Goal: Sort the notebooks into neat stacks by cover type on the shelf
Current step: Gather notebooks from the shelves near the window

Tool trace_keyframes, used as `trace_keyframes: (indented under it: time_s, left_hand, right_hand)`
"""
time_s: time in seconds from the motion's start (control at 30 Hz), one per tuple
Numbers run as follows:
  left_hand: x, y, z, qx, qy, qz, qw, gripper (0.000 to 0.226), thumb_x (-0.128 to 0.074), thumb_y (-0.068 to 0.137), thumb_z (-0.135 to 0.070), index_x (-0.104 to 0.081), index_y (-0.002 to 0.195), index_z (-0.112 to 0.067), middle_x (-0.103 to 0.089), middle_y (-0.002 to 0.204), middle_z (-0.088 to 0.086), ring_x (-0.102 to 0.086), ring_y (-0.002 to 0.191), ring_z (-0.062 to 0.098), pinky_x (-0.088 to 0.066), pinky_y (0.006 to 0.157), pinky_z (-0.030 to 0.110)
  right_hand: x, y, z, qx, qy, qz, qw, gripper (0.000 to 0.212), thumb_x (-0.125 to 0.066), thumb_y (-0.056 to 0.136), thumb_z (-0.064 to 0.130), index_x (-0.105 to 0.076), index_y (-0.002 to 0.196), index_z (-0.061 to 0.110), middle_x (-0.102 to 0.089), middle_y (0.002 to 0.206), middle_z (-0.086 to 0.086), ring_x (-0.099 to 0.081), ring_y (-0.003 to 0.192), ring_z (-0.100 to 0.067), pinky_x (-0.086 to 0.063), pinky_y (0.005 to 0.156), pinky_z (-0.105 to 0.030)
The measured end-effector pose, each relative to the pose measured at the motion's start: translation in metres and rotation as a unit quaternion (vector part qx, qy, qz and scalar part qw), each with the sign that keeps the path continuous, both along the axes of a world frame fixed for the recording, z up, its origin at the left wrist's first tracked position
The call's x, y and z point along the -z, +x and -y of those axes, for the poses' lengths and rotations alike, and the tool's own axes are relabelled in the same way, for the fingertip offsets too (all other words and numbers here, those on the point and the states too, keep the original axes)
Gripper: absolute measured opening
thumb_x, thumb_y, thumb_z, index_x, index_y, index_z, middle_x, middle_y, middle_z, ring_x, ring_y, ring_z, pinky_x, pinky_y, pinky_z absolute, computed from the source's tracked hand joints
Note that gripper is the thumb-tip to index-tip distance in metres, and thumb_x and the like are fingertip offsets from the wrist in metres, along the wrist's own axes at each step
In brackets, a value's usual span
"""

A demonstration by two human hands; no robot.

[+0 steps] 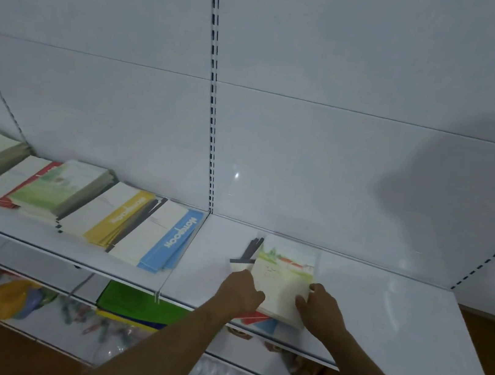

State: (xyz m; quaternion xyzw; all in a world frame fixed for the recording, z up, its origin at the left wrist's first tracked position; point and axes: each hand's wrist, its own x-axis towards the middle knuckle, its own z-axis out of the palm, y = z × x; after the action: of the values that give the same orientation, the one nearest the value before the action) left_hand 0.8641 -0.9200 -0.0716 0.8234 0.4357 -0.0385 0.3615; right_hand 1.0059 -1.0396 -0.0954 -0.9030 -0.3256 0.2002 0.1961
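Gripping from both sides, the two hands worked a small pile on the white shelf (382, 307). From the head camera, the left hand (240, 290) had its fingers curled round the left edge of the landscape-cover notebook (282, 276), while the right hand (319, 307) pinched that notebook's right edge, thumb on the cover. It lay on top of the pile, with a black-spined notebook (248, 251) poking out just left of it and red and blue covers (261, 319) showing beneath its near edge. Well to the left of the landscape-cover notebook, past the slotted upright (213, 86), sat the blue notebook stack (172, 240), then the yellow stack (119, 218), a green-scene stack (59, 188) and a red-edged stack (22, 182).
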Motion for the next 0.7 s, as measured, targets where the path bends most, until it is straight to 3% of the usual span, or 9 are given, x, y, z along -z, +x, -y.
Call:
trace_keyframes:
  time_s: [0.13, 0.23, 0.37, 0.47, 0.5, 0.6, 0.7]
  left_hand:
    - [0.003, 0.008, -0.001, -0.043, -0.032, 0.027, 0.998, 0.038, -0.063, 0.082, -0.029, -0.06, 0.114, -0.008, -0.065, 0.114, 0.01, -0.063, 0.101, 0.025, -0.055, 0.08, 0.03]
    - [0.007, 0.009, 0.001, -0.068, -0.088, 0.037, 0.993, 0.041, -0.066, 0.082, -0.027, -0.059, 0.116, -0.005, -0.064, 0.117, 0.011, -0.062, 0.104, 0.026, -0.054, 0.081, 0.029]
    - [0.01, 0.01, 0.01, -0.088, -0.188, 0.07, 0.976, 0.043, -0.067, 0.087, -0.024, -0.058, 0.121, 0.001, -0.063, 0.119, 0.016, -0.064, 0.099, 0.028, -0.05, 0.056, 0.024]
    - [0.006, 0.014, 0.017, -0.081, -0.255, 0.092, 0.959, 0.04, -0.066, 0.089, -0.019, -0.053, 0.122, -0.001, -0.062, 0.121, 0.014, -0.063, 0.086, 0.018, -0.044, 0.04, 0.016]
    - [0.004, 0.015, 0.018, -0.084, -0.262, 0.102, 0.956, 0.04, -0.066, 0.088, -0.018, -0.051, 0.122, -0.003, -0.061, 0.121, 0.013, -0.063, 0.093, 0.019, -0.047, 0.044, 0.018]
    - [-0.007, 0.018, 0.018, -0.099, -0.259, 0.15, 0.949, 0.04, -0.067, 0.086, -0.014, -0.047, 0.119, -0.004, -0.06, 0.121, 0.011, -0.06, 0.107, 0.026, -0.056, 0.078, 0.034]
    - [-0.02, 0.015, 0.015, -0.088, -0.228, 0.188, 0.951, 0.036, -0.064, 0.088, -0.011, -0.052, 0.122, -0.006, -0.062, 0.118, 0.005, -0.06, 0.103, 0.019, -0.052, 0.085, 0.03]
  right_hand:
    - [0.006, -0.006, -0.003, 0.052, 0.029, -0.046, 0.997, 0.038, -0.053, 0.093, 0.028, -0.05, 0.124, 0.006, -0.061, 0.118, -0.013, -0.059, 0.106, -0.028, -0.05, 0.091, -0.037]
    - [0.005, -0.002, 0.0, 0.101, 0.032, -0.087, 0.991, 0.038, -0.05, 0.095, 0.028, -0.049, 0.126, 0.007, -0.059, 0.117, -0.015, -0.058, 0.105, -0.031, -0.05, 0.09, -0.039]
    - [0.008, 0.006, 0.009, 0.159, 0.018, -0.127, 0.979, 0.046, -0.045, 0.096, 0.035, -0.048, 0.125, -0.001, -0.057, 0.119, -0.018, -0.057, 0.106, -0.033, -0.048, 0.089, -0.038]
    - [0.01, 0.013, 0.014, 0.169, 0.03, -0.142, 0.975, 0.048, -0.042, 0.097, 0.037, -0.048, 0.125, -0.002, -0.057, 0.12, -0.018, -0.056, 0.105, -0.032, -0.046, 0.088, -0.038]
    - [0.011, 0.014, 0.015, 0.167, 0.034, -0.146, 0.974, 0.05, -0.04, 0.098, 0.039, -0.048, 0.126, -0.001, -0.057, 0.121, -0.018, -0.056, 0.103, -0.031, -0.046, 0.087, -0.037]
    - [0.009, 0.017, 0.013, 0.17, 0.041, -0.157, 0.972, 0.059, -0.033, 0.098, 0.047, -0.047, 0.129, -0.002, -0.058, 0.121, -0.019, -0.055, 0.094, -0.028, -0.045, 0.081, -0.034]
    - [-0.002, 0.014, 0.001, 0.171, 0.057, -0.144, 0.973, 0.065, -0.025, 0.097, 0.054, -0.048, 0.125, 0.0, -0.058, 0.12, -0.02, -0.058, 0.101, -0.032, -0.047, 0.086, -0.038]
